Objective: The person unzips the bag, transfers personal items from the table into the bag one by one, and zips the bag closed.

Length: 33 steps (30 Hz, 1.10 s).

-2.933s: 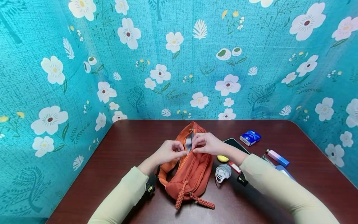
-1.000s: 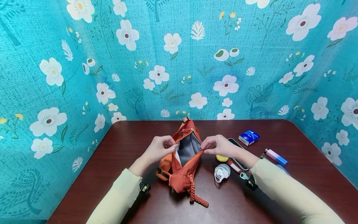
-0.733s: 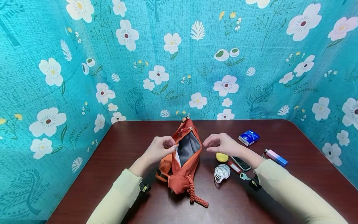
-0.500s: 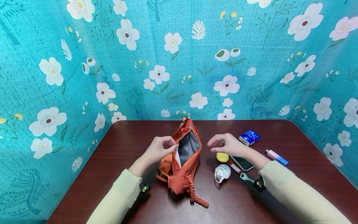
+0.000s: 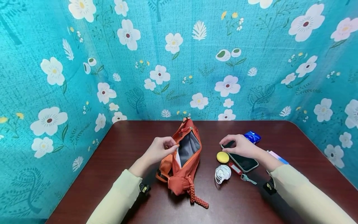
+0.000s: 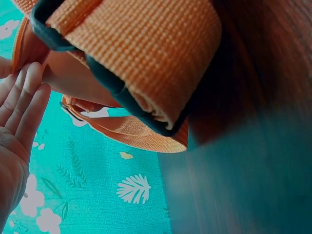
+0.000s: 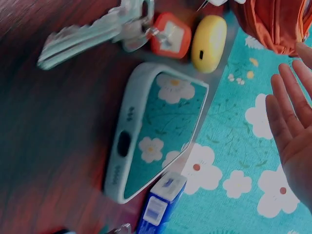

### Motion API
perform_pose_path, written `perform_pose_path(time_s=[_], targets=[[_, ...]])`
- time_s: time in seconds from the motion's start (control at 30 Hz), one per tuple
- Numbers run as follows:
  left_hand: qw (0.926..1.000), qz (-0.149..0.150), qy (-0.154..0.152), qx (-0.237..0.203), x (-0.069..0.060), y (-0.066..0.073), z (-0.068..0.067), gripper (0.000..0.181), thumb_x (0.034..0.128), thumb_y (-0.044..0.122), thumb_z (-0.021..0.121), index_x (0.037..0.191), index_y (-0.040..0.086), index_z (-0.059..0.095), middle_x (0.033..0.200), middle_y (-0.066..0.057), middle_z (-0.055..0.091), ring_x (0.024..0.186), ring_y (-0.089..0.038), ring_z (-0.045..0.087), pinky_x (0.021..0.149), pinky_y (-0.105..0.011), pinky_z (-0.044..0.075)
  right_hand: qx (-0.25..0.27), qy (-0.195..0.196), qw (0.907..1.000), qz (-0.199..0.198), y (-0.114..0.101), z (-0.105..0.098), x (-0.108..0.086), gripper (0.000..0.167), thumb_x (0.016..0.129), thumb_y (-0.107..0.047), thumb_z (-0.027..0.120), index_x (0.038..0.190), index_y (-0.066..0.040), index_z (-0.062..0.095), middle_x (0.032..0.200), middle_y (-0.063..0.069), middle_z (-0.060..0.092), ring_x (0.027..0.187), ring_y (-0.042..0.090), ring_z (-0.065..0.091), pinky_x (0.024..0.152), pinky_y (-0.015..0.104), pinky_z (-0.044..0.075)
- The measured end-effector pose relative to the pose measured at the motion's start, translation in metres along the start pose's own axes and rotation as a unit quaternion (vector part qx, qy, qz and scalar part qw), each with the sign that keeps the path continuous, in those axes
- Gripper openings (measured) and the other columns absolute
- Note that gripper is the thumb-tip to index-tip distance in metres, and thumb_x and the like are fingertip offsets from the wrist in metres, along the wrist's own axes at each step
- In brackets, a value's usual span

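Observation:
An orange waist bag [image 5: 193, 165] lies unzipped in the middle of the table, its grey lining [image 5: 188, 147] showing. My left hand [image 5: 159, 151] pinches the left edge of its opening between thumb and fingers; the left wrist view has this hand [image 6: 22, 117] beside the woven strap [image 6: 146, 48]. My right hand [image 5: 240, 146] hovers over the top end of a smartphone [image 5: 244, 163], fingers loosely bent and holding nothing. In the right wrist view the hand [image 7: 297, 131] appears apart from the phone [image 7: 129, 141]. A yellow rounded case [image 5: 222, 157] sits just left of the phone.
A coiled white cable [image 5: 222, 173] lies in front of the yellow case. Beside it are a red key tag [image 5: 235, 168] and a key [image 5: 248, 179]. A blue packet [image 5: 253, 137] and a pink-blue stick [image 5: 279, 157] are partly hidden by the right arm. Floral cloth [image 5: 167, 77] hangs behind the table.
Both hands spread the bag's opening wide. My right hand then let go of its right edge and moved right to above the phone. My left hand stays on the left edge.

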<state>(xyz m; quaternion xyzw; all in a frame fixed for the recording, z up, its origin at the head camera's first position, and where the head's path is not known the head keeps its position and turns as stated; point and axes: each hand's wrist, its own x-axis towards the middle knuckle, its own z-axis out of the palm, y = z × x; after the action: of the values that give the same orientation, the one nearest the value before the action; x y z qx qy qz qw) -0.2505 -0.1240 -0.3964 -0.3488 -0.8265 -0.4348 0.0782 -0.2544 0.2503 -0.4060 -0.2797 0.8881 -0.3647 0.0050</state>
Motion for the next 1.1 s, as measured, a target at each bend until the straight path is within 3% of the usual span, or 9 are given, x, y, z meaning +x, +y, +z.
perform_pose_path(time_s=[0.33,0.9,1.1], targets=[[0.9999,-0.013,-0.001,-0.005,-0.004,0.0,0.0,0.006,0.0897,0.012,0.07,0.085,0.013,0.068,0.073,0.008,0.063,0.061,-0.009,0.056,0.058,-0.028,0.051,-0.023,0.022,0.9995,0.006,0.016,0.001,-0.006,0.04,0.082,-0.016,0.079,0.117,-0.005,0.066,0.11,0.015,0.067,0.103,0.035,0.061,0.087,0.056,0.046],[0.9999,-0.01,-0.001,0.003,-0.002,0.0,0.001,0.008,0.0882,0.008,0.071,0.083,0.013,0.068,0.072,0.008,0.062,0.06,-0.009,0.056,0.058,-0.027,0.051,-0.021,-0.017,0.999,0.036,0.034,0.016,-0.01,0.043,0.081,-0.025,0.08,0.117,-0.004,0.068,0.116,0.011,0.067,0.11,0.035,0.058,0.086,0.049,0.05],[1.0,-0.001,0.0,0.004,-0.002,-0.002,0.002,0.008,0.0886,0.01,0.071,0.082,0.013,0.068,0.071,0.009,0.062,0.06,-0.008,0.055,0.057,-0.027,0.05,-0.025,-0.024,0.9993,0.012,0.038,0.02,-0.01,0.043,0.079,-0.021,0.082,0.116,-0.003,0.068,0.116,0.012,0.067,0.112,0.038,0.056,0.092,0.055,0.045]])
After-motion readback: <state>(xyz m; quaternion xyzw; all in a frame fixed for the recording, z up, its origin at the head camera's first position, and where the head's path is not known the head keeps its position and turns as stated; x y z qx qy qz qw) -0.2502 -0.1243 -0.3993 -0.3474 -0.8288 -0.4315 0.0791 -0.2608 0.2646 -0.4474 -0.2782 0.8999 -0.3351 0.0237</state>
